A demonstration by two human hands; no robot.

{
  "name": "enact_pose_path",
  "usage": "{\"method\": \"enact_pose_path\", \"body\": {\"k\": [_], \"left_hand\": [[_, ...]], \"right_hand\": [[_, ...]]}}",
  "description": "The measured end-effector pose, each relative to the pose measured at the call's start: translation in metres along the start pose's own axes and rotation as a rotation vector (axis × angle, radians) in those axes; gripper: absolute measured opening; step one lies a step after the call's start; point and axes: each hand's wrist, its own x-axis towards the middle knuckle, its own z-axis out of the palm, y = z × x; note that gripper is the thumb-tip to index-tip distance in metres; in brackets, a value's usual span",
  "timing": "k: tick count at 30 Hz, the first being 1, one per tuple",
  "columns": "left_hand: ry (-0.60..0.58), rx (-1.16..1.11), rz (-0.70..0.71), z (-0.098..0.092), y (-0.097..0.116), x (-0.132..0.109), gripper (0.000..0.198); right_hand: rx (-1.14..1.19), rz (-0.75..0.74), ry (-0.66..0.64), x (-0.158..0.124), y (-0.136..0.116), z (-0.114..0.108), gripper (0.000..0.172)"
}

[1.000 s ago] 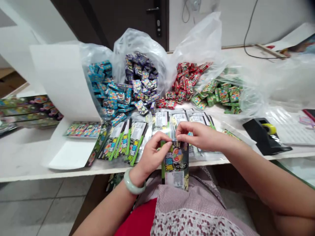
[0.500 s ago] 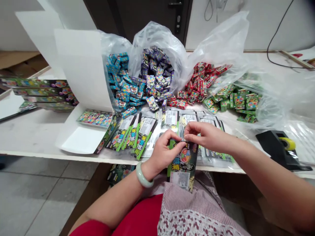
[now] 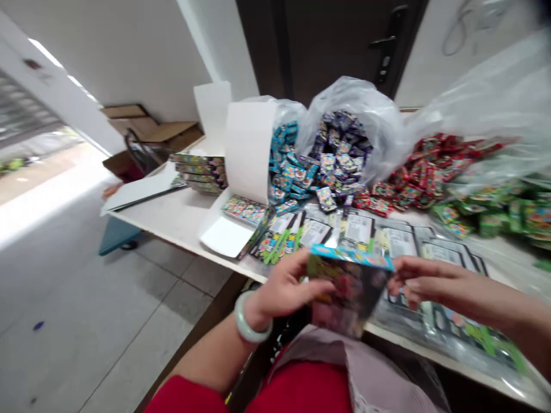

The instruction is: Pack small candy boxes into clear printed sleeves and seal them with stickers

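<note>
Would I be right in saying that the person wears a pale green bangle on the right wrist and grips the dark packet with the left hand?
Not quite: the head view shows the pale green bangle at the wrist of the left hand, not the right hand. The left hand does grip the dark packet.

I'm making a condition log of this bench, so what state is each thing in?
Left hand: closed on the dark packet
Right hand: fingers bent at the packet's right edge; grip unclear
Dark packet: held up, blurred
White box: open, lid raised
Plastic bag: open, purple packs showing
Cardboard box: flaps open
Door: appears shut
</note>
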Motion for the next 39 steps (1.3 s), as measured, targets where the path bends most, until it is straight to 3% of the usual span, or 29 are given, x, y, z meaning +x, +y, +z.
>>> {"method": "enact_pose_path", "body": {"k": [3, 4, 5, 6, 8, 10, 12, 15, 18, 24, 30, 33, 36, 38, 39], "left_hand": [[0.526, 0.39, 0.266, -0.079, 0.024, 0.0, 0.031], [0.664, 0.558, 0.329, -0.106, 0.026, 0.002, 0.03], [0.708, 0.73, 0.374, -0.131, 0.024, 0.005, 0.03], [0.665, 0.897, 0.376, -0.155, 0.017, 0.01, 0.028], [0.469, 1.181, 0.29, -0.191, -0.006, 0.019, 0.028], [0.369, 1.255, 0.236, -0.213, -0.036, 0.027, 0.029], [0.31, 1.28, 0.195, -0.224, -0.065, 0.029, 0.031], [0.237, 1.289, 0.15, -0.228, -0.098, 0.027, 0.037], [0.194, 1.281, 0.115, -0.233, -0.113, 0.022, 0.045], [0.244, 1.336, 0.05, -0.248, -0.119, 0.023, 0.049], [0.13, 1.321, 0.058, -0.244, -0.128, 0.042, 0.052], [0.17, 1.268, 0.103, -0.239, -0.123, 0.054, 0.05], [0.314, 1.216, 0.179, -0.206, -0.108, 0.063, 0.05], [0.344, 1.135, 0.233, -0.158, -0.093, 0.067, 0.044], [0.267, 1.06, 0.295, -0.127, -0.086, 0.068, 0.038]], "right_hand": [[-0.118, 0.002, 0.238, 0.001, 0.016, -0.017, 0.03], [-0.136, 0.015, 0.296, 0.003, 0.02, -0.02, 0.03], [-0.145, 0.027, 0.333, 0.006, 0.023, -0.021, 0.03], [-0.152, 0.037, 0.352, 0.009, 0.024, -0.02, 0.031], [-0.176, 0.055, 0.339, 0.014, 0.025, -0.014, 0.034], [-0.203, 0.054, 0.305, 0.019, 0.025, -0.006, 0.033], [-0.21, 0.044, 0.278, 0.022, 0.027, -0.002, 0.033], [-0.187, 0.057, 0.272, 0.022, 0.034, -0.006, 0.036], [-0.18, 0.04, 0.279, 0.018, 0.042, -0.016, 0.033], [-0.153, 0.008, 0.297, 0.016, 0.055, -0.025, 0.027], [-0.201, -0.099, 0.246, 0.021, 0.058, -0.017, 0.032], [-0.295, -0.168, 0.286, 0.023, 0.053, -0.024, 0.028], [-0.546, -0.227, 0.54, 0.03, 0.045, -0.047, 0.024], [-0.81, -0.249, 0.65, 0.04, 0.039, -0.064, 0.035], [-0.938, -0.253, 0.629, 0.046, 0.036, -0.07, 0.051]]}}
